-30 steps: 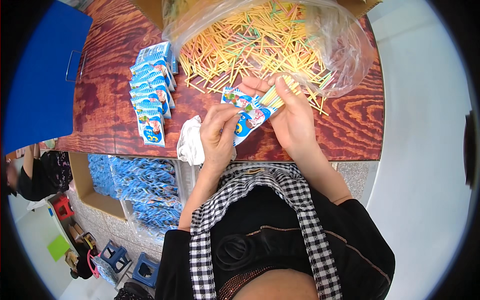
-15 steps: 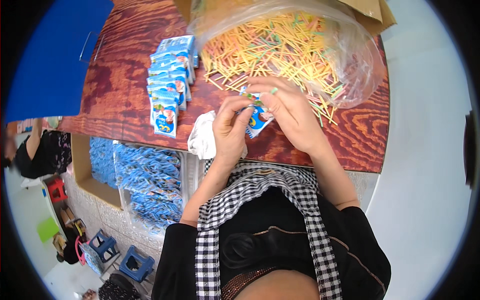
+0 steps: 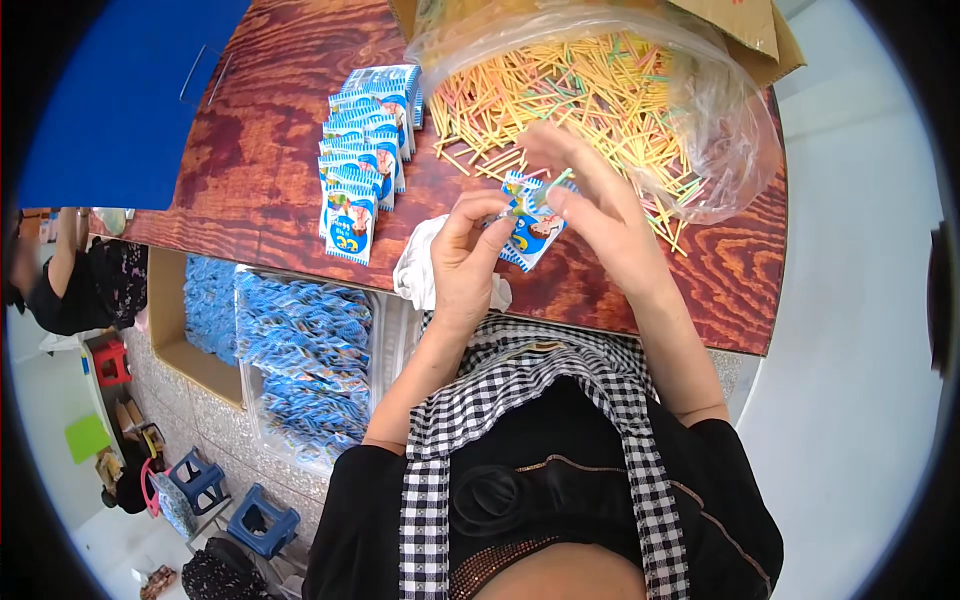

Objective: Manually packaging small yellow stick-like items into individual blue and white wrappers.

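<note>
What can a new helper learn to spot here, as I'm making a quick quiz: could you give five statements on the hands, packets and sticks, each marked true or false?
1. The left hand pinches a blue-and-white packet. True.
2. The overlapping row of packets lies right of the loose sticks. False: it lies left of the loose sticks.
3. A white cloth lies by the left wrist. True.
4. The loose sticks are all blue. False: they are mostly yellow, with some pink and green.
5. The right hand rests on the cloth. False: the right hand is beside the pinched packet.
</note>
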### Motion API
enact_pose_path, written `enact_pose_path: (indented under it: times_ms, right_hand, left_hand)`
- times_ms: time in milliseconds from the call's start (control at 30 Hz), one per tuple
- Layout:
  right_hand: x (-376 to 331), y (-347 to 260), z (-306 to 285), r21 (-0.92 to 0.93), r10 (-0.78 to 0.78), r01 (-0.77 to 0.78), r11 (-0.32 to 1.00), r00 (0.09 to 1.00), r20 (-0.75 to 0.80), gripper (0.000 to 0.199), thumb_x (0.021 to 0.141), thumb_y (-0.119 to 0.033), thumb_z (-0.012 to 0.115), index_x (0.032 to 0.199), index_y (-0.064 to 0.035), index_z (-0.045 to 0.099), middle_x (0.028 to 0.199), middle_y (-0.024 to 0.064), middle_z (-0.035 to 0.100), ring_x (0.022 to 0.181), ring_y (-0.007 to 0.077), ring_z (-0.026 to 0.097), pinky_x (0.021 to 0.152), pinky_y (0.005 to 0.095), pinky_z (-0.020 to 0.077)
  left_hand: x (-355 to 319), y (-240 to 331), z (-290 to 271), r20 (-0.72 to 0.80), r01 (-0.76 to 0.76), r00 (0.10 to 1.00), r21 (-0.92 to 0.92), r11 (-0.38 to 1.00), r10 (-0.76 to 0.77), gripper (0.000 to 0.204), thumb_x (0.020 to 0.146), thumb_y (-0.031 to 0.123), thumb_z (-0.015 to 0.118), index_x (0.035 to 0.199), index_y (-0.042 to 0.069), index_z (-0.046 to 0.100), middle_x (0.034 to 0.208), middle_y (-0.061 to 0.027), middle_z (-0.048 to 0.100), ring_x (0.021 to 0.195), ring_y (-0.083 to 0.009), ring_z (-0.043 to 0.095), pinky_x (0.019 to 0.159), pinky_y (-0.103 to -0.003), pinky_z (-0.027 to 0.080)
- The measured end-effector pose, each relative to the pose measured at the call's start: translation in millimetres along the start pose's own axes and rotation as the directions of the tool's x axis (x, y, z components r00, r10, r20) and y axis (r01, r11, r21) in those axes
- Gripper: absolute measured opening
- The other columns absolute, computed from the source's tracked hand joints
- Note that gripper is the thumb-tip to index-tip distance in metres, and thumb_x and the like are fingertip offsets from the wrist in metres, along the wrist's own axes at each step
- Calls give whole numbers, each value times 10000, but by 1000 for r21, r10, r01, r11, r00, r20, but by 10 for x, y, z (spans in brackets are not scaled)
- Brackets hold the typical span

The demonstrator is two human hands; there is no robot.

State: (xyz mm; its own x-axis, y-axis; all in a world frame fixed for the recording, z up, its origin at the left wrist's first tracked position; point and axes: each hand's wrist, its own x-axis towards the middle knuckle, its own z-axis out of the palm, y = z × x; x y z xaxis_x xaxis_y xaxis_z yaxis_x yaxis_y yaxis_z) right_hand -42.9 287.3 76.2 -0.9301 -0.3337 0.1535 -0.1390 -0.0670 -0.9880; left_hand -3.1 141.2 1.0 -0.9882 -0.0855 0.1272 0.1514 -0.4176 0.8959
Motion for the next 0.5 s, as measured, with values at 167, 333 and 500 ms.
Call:
enact_pose_path:
  times_ms: [167, 333, 500]
  right_hand:
    - [-12, -39, 1, -598, -174, 232, 767, 973, 154, 357, 885, -162, 544, 1205, -6, 569, 1203, 161, 563, 1121, 297, 533, 961, 368, 397]
    - [-56, -125, 43, -646, -192, 208, 735, 977, 97, 262, 830, -105, 616, 1069, 2, 612, 1013, 142, 580, 954, 290, 571, 813, 361, 452]
    - [-69, -151, 25, -637, -151, 175, 751, 984, 92, 119, 772, 17, 616, 891, 12, 611, 825, 101, 516, 765, 243, 557, 680, 327, 447]
  left_hand:
    - [8, 16, 34, -3, -39, 999, -2, 999, 39, 149, 870, -50, 575, 1008, 3, 577, 1072, -58, 564, 969, -113, 546, 837, -250, 448]
    - [-19, 23, -60, -1, 68, 998, -67, 995, -68, 138, 871, -46, 577, 997, 9, 565, 1078, -62, 562, 982, -116, 540, 852, -257, 444]
    - [-42, 10, -100, 1, 45, 999, -50, 998, -45, 146, 853, -51, 595, 980, 14, 565, 1096, -78, 563, 977, -124, 537, 860, -260, 437]
